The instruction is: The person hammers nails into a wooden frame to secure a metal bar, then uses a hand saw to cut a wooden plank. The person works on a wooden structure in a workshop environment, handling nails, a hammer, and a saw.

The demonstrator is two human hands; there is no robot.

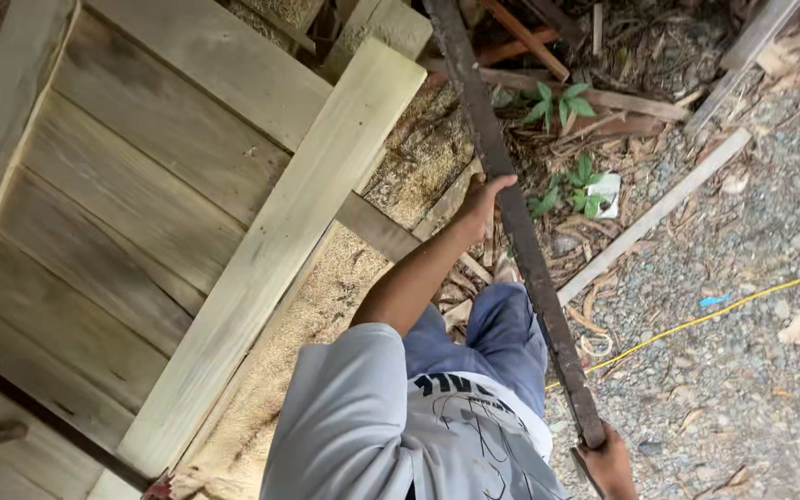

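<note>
Dark weathered plank (520, 231) is held lengthwise above the gravel ground (743, 370), beside a pale board (270, 250) on the wooden platform (122, 185); it is steadied midway by the left hand (481, 199), its near end being clasped by the right hand (608, 463).

Both hands, left hand (481, 206) and right hand (611, 465), clasp a long dark plank (520, 241) beside a pale board (280, 250).

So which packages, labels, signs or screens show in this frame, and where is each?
White wrapper or paper scrap: crumpled, on the ground among green weeds, right of the dark plank.
Blue scrap: small strip on the gravel near the yellow cord.
No signs or screens.
</note>
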